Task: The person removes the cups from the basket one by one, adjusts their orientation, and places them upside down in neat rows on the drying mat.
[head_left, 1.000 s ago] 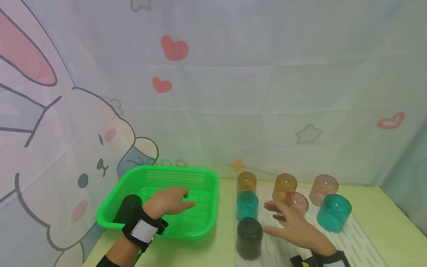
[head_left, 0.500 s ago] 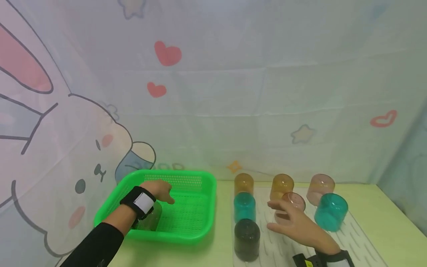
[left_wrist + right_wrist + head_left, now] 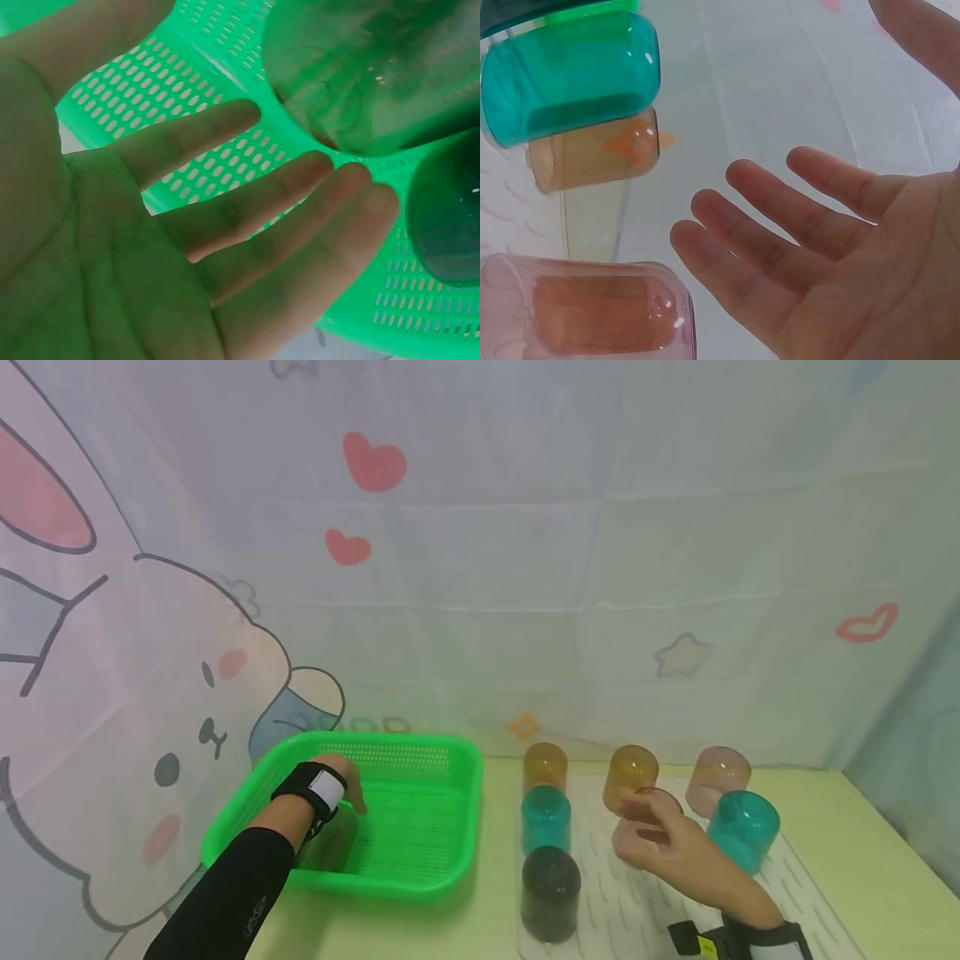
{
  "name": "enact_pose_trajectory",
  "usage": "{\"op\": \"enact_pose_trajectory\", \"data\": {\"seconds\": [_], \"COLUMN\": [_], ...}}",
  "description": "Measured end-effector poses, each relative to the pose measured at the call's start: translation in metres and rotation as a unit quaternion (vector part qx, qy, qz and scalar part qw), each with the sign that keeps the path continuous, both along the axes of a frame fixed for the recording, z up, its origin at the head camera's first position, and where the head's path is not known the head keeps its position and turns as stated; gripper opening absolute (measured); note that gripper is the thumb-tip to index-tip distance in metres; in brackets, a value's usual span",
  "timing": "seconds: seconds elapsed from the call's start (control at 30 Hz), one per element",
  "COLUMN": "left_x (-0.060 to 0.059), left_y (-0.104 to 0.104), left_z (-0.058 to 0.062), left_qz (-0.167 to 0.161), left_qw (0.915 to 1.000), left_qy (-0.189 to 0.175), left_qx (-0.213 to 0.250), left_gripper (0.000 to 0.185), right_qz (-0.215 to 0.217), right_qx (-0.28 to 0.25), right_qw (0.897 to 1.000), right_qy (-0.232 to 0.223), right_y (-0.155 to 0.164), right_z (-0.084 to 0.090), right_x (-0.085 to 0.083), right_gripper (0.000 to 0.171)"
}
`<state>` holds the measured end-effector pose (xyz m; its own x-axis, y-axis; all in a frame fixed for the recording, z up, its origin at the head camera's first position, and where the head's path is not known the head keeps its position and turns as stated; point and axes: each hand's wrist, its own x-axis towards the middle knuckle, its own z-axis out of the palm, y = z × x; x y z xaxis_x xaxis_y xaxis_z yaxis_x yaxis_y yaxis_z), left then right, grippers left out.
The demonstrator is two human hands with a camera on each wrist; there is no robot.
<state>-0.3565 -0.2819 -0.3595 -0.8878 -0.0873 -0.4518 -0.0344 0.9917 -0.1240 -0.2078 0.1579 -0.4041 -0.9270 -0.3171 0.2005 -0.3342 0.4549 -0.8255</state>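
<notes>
My left hand (image 3: 343,777) reaches down inside the green basket (image 3: 465,827). In the left wrist view its fingers are spread and fairly straight, close to a see-through cup (image 3: 352,82); contact is hard to tell. A darker cup (image 3: 450,217) lies beside that one. Over the white mat, my right hand (image 3: 682,860) hovers at a pink cup (image 3: 630,842), partly covering it in the head view. The right wrist view has its fingers extended and holding nothing, with the pink cup (image 3: 592,311) just beyond the fingertips.
Upside-down cups stand on the white ridged mat (image 3: 622,927): a dark grey one (image 3: 551,897), teal ones (image 3: 546,820) (image 3: 744,828), amber ones (image 3: 545,766) (image 3: 630,777) and another pink one (image 3: 717,779). A printed cloth (image 3: 480,568) hangs behind the table.
My left hand has moved left and lower into the basket, near the cups there. My right hand has shifted slightly toward the pink cup.
</notes>
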Motion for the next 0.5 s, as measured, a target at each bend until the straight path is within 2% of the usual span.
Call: {"op": "enact_pose_trajectory", "data": {"seconds": [0.1,0.23,0.43,0.5], "left_x": [-0.004,-0.005,-0.006,-0.004], "left_y": [0.0,-0.001,-0.006,-0.006], "left_z": [-0.003,-0.009,-0.021,-0.021], "left_qz": [0.032,0.057,0.039,0.033], "left_qw": [0.9993,0.997,0.9985,0.9984], "left_qy": [0.003,0.021,0.03,0.033], "left_qx": [0.019,0.047,0.025,0.031], "left_gripper": [0.047,0.046,0.057,0.053], "right_qz": [-0.003,-0.004,0.005,0.001], "right_qx": [0.006,0.007,0.006,0.006], "right_qw": [1.0,1.0,1.0,1.0], "right_qy": [-0.004,-0.001,0.01,0.01], "right_y": [0.003,0.007,0.012,0.013], "right_z": [0.0,0.0,-0.001,-0.001], "right_x": [-0.001,-0.001,-0.002,-0.002], "right_gripper": [0.047,0.048,0.048,0.048]}}
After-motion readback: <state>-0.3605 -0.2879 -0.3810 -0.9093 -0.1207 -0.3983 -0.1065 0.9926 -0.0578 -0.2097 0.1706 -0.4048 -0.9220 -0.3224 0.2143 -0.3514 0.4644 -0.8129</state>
